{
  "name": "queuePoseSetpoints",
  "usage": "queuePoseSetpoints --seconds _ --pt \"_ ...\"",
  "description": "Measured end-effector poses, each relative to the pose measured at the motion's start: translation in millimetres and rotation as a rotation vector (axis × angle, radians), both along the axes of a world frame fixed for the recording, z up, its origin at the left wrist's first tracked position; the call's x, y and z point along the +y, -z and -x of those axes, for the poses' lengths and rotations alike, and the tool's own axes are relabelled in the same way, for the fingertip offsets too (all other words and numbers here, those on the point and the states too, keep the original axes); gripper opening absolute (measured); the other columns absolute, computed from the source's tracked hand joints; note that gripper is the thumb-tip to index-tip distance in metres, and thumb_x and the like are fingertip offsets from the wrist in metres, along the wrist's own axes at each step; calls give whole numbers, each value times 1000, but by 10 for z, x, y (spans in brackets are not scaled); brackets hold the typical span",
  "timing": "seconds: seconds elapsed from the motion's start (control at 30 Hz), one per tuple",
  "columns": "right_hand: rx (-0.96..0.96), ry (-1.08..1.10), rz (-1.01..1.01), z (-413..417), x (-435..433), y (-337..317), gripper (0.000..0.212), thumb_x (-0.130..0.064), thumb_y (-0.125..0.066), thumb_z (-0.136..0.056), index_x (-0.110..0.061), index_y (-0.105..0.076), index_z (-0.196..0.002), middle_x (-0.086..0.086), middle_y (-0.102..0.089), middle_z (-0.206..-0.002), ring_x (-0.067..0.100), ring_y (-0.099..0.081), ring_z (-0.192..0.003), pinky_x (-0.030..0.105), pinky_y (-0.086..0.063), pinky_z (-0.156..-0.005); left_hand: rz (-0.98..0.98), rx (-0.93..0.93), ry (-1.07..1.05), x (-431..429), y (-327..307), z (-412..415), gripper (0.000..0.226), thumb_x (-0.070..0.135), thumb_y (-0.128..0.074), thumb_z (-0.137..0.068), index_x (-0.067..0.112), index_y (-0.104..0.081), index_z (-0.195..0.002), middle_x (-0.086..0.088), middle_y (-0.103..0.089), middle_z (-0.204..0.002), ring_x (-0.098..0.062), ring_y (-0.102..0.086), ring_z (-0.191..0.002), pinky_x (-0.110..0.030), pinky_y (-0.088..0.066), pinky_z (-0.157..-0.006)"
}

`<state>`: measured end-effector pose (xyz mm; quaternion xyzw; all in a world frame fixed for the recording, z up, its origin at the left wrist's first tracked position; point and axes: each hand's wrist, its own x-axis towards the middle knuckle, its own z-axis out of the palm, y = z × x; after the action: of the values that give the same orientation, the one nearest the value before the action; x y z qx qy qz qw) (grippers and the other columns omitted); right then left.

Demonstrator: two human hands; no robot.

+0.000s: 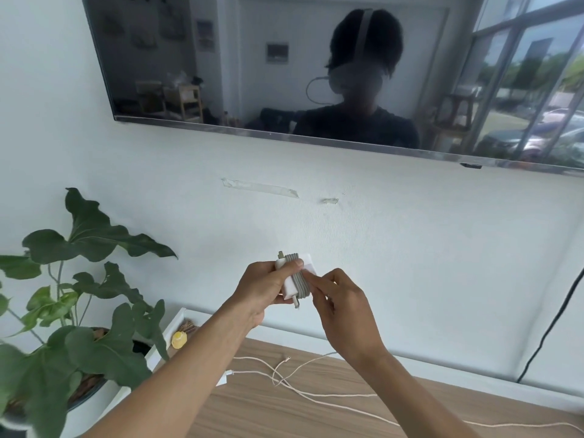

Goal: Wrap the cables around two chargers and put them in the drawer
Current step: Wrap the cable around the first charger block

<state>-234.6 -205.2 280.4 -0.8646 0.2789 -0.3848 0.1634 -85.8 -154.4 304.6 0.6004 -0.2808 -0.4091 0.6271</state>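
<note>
A white charger [289, 287] with a grey cable [297, 279] wound tightly round its middle is held up in front of the wall. My left hand [264, 287] grips the charger, thumb across the top of the coils. My right hand [343, 306] touches the coils with its fingertips from the right. The cable's plug end sticks out below the block. A second white charger [223, 378], partly hidden behind my left forearm, lies on the wooden top [316, 412]. Its loose cream cable [316, 392] trails across the wood to the right. No drawer is in view.
A large leafy plant [72, 311] in a white pot stands at the left. A white tray [172, 335] with a yellow object [179, 339] sits behind my left arm. A wall-mounted TV [316, 64] hangs above. A black cable [550, 327] runs down the wall at the right.
</note>
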Motion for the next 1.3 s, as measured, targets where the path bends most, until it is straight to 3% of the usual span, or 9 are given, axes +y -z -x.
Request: queuePoseSetpoints --seconds 0.17,0.3,0.43,0.57,0.7,0.8,1.03,1.17,1.3 --pt "-216 -19 -138 7 119 113 23 -8 -61 -91 -23 -71 -105 -17 -59 -77 7 -46 -52 10 -33 -53 35 40 -93 31 -2 -50 16 21 -71 -85 5 -71 -83 -10 -72 -72 -24 -70 -64 -32 -60 -58" --pt "-369 -35 -425 0 134 168 8 -17 -63 -91 -23 -68 -87 -9 -38 -44 11 -28 -43 23 -27 -47 74 121 -64 74 -51 -55 18 21 -68 -87 4 -69 -81 -7 -70 -67 -25 -67 -65 -29 -57 -52" --pt "-428 -102 -611 -17 142 133 6 -25 -66 -89 -26 -70 -85 6 -39 -51 18 -34 -52 25 -32 -50 115 165 35 115 -64 -60 17 22 -64 -90 6 -69 -90 -6 -70 -70 -23 -68 -65 -31 -56 -58" --pt "-467 -107 -685 -37 165 130 7 -26 -66 -89 -30 -70 -85 5 -41 -50 19 -38 -52 31 -34 -54 173 223 83 134 -15 -47 13 20 -60 -91 9 -67 -94 -4 -72 -72 -23 -68 -70 -39 -56 -72" --pt "-512 -103 -738 -30 194 138 9 -25 -63 -91 -32 -70 -89 6 -45 -52 15 -43 -51 30 -34 -53 208 201 151 144 12 -38 25 28 -63 -87 8 -68 -103 -6 -72 -86 -24 -68 -81 -36 -58 -74" --pt "-520 -113 -753 -45 230 145 10 -26 -62 -91 -33 -70 -90 7 -47 -52 16 -45 -52 29 -35 -52 213 212 146 139 -6 5 25 28 -59 -91 7 -66 -101 -6 -71 -83 -20 -68 -78 -31 -57 -68" --pt "-511 -104 -691 -189 388 144 8 -28 -60 -93 -30 -68 -90 8 -48 -51 9 -50 -49 21 -36 -53 191 276 -187 6 -21 160 13 27 -54 -92 14 -54 -91 -3 -53 -73 -20 -53 -63 -28 -40 -58" --pt "-495 -80 -662 -246 408 129 9 -29 -59 -93 -31 -67 -91 11 -50 -51 4 -47 -44 19 -35 -52 227 295 -301 -45 -37 174 17 27 -72 -81 17 -59 -80 -1 -54 -68 -25 -53 -69 -37 -42 -68" --pt "-502 -73 -643 -285 463 162 9 -28 -58 -93 -32 -66 -90 10 -48 -50 5 -47 -42 19 -35 -51 235 333 -344 -71 -69 178 11 17 -68 -82 14 -58 -82 -2 -56 -72 -25 -53 -72 -38 -43 -69"
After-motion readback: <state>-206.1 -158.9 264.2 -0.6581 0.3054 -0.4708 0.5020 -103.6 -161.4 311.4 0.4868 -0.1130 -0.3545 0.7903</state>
